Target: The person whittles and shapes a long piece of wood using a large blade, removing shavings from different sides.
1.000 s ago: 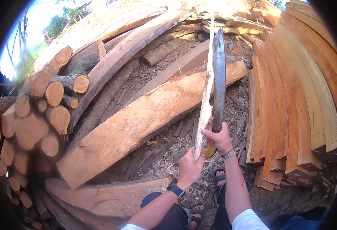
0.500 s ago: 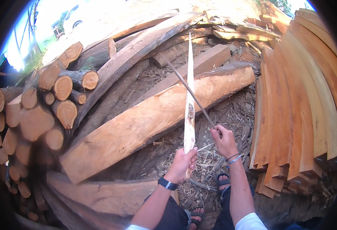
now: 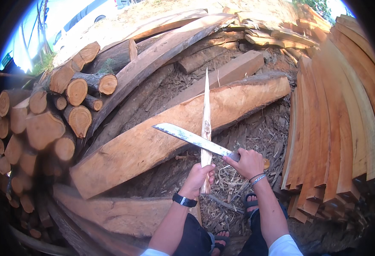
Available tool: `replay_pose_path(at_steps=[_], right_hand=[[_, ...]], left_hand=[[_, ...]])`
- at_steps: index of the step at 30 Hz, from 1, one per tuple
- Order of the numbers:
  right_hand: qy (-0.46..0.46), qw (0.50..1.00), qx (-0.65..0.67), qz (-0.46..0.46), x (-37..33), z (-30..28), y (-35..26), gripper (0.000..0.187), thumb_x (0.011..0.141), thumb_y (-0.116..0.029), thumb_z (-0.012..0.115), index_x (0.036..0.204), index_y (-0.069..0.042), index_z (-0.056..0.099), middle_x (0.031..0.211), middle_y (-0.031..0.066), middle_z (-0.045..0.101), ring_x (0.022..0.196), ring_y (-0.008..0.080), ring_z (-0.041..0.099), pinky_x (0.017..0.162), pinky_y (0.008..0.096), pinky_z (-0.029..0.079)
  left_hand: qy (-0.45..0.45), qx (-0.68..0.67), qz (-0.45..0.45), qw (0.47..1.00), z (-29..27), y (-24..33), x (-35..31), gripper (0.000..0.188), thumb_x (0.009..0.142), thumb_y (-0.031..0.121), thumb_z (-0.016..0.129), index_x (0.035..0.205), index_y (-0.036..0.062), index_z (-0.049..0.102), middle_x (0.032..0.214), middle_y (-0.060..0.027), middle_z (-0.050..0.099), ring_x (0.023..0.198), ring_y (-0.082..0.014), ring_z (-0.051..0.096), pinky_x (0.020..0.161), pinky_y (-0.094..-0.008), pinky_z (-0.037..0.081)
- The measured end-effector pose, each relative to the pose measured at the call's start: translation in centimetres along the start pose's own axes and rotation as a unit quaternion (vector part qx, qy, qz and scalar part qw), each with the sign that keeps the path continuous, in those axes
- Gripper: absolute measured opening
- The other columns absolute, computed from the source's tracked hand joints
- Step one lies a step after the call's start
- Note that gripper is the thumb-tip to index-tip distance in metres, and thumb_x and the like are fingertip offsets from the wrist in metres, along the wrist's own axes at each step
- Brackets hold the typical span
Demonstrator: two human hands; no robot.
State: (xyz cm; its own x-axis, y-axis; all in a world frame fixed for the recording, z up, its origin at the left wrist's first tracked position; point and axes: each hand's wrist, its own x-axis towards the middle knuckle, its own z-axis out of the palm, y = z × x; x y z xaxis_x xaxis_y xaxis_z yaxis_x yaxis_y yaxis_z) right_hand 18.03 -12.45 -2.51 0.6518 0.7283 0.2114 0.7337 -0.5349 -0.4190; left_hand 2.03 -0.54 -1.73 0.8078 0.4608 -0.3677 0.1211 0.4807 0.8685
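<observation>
Cut logs (image 3: 46, 130) sit at nine o'clock — mid-view, the left hand (image 3: 199, 177) wraps its fingers round a sharpened wooden stake (image 3: 206, 109), tip toward twelve; the right hand (image 3: 249, 164) grips a machete (image 3: 185, 135), blade crossing it toward ten — sawn planks (image 3: 335, 123) at three

Blade (image 3: 183, 134) — shiny metal, stick (image 3: 206, 109) — rough wood, planks (image 3: 330, 128) matt wood

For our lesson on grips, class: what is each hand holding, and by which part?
The left hand grips a pale, pointed stick near the end opposite its point; the right hand holds a machete by its handle.
</observation>
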Motion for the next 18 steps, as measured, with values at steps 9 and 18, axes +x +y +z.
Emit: replay_pose_path(at_steps=[9,18], right_hand=[[-0.037,0.999,-0.001,-0.007,0.7,1.9,0.7,0.073,0.083,-0.072,0.048,0.078,-0.002,0.069,0.070,0.0219,0.066,0.070,0.0382,0.067,0.066,0.0471,0.053],[-0.038,0.999,-0.013,-0.008,0.6,3.2,0.6,0.073,0.086,-0.071,0.045,0.079,-0.002,0.068,0.071,0.0226,0.066,0.070,0.0386,0.068,0.064,0.0470,0.053]], left_hand=[[0.061,0.033,-0.009,0.998,-0.9,-0.3,0.7,0.013,0.091,0.010,0.056,0.081,0.0060,0.049,0.064,0.0017,0.048,0.048,-0.0074,0.046,0.044,-0.0240,0.038],[0.121,0.208,0.021,0.970,-2.0,-1.0,1.7,0.017,0.089,0.009,0.056,0.074,0.0055,0.048,0.061,0.0016,0.048,0.047,-0.0084,0.046,0.043,-0.0259,0.035]])
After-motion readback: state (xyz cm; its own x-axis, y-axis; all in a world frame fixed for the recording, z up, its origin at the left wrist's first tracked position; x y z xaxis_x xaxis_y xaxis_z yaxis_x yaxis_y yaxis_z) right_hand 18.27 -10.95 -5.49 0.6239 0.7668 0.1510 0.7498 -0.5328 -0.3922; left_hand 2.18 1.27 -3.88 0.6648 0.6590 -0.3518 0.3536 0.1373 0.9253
